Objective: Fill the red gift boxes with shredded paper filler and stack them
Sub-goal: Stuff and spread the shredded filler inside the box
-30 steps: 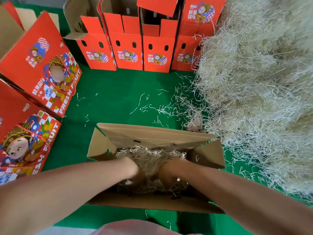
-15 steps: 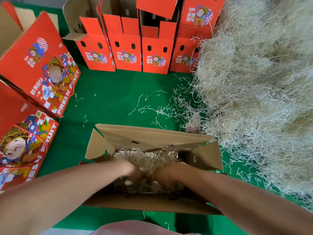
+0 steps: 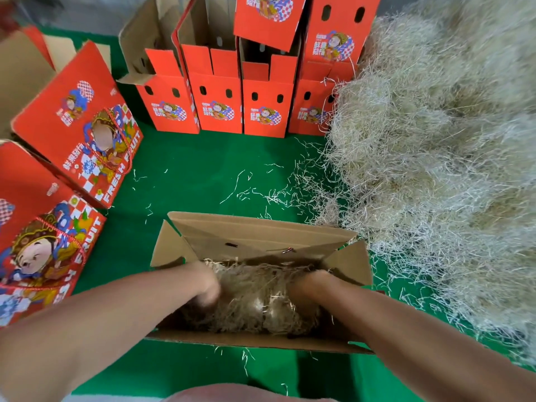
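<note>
Pale shredded paper filler (image 3: 255, 297) is, it seems, being tamped into the open brown-cardboard-lined gift box (image 3: 261, 236) by left hand (image 3: 207, 285) and right hand (image 3: 307, 288), finger positions hidden in the strands and not to be told; flaps folded shut are called for next, then stacking.

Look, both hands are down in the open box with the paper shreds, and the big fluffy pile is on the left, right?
Almost. The big fluffy pile lies on the right of the green mat, not the left, as the head view shows. The left hand and right hand are indeed down in the open box, among the paper shreds.
</note>
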